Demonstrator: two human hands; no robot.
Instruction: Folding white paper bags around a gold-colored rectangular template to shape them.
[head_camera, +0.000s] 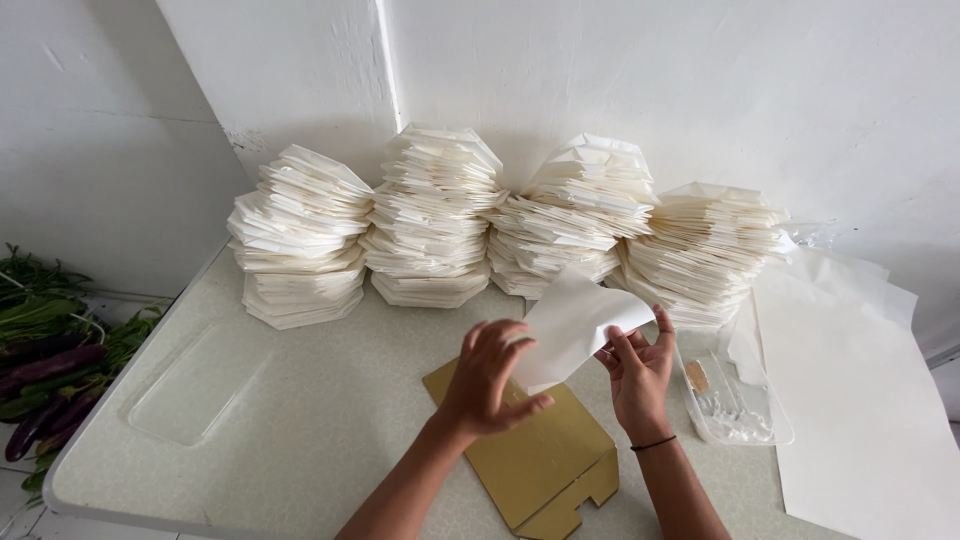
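Hands: left hand (485, 378) and right hand (640, 368) gripping white paper sheet (572, 325), fingers closing on it | below: brown cardboard (535, 455) lying on surface (330, 420)

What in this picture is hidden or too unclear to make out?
- Head view: the left hand has its back to the camera, so its grip on the white sheet is hidden.
- The tan card is partly covered by both hands and arms.
- What lies in the clear tray is too small to identify.
- The large white paper is cut off by the right edge.
- The stacks' backs are hidden against the wall.
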